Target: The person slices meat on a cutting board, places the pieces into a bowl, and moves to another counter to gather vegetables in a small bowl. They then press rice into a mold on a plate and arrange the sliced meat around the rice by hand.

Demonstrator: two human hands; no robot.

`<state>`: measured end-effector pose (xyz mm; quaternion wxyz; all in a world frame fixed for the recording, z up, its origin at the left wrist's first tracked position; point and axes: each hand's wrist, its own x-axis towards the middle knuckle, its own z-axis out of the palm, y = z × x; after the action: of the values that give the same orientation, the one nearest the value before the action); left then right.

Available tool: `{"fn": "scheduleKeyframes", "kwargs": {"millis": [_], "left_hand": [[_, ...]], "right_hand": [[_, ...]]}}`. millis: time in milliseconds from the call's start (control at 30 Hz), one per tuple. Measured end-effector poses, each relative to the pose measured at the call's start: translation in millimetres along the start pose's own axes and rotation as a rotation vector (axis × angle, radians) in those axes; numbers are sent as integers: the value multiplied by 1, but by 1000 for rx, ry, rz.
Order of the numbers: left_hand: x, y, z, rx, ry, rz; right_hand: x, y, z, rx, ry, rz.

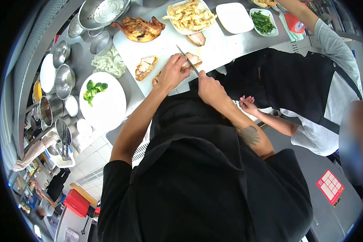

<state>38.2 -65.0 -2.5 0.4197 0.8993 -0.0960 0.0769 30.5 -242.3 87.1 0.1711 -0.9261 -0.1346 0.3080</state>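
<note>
At the left of the steel bench, metal bowls are gathered. Next to them, broccoli is carried on a round white plate, and a crumpled cloth is laid beside the white cutting board. On the board, a whole roast chicken is set toward the far side, with a separate chicken portion placed nearer. The left grip is held with bent fingers against a chicken piece on the board; how tightly it is closed cannot be told. A knife is laid across that piece, its handle wrapped by the closed right grip. Beyond, a chicken slice is placed just beside a white dish of fries. Farther right, a square white plate and green beans in another dish are lined up. At the right edge, a co-worker in a black apron is seen, one bare hand held with curled fingers.
</note>
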Motion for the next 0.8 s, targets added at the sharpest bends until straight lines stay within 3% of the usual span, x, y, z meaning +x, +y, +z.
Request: {"fn": "scheduleKeyframes", "kwargs": {"millis": [233, 433, 567, 733, 800], "left_hand": [[-1, 2, 1, 27, 23, 46], [2, 3, 0, 40, 6, 36], [0, 2, 3, 36, 11, 31], [1, 7, -1, 57, 8, 36], [-2, 13, -5, -13, 8, -80]], "right_hand": [[-6, 12, 10, 33, 96, -58], [-11, 11, 3, -17, 31, -25], [26, 27, 48, 62, 161, -109], [11, 6, 6, 45, 153, -71], [-10, 5, -8, 53, 127, -30]]}}
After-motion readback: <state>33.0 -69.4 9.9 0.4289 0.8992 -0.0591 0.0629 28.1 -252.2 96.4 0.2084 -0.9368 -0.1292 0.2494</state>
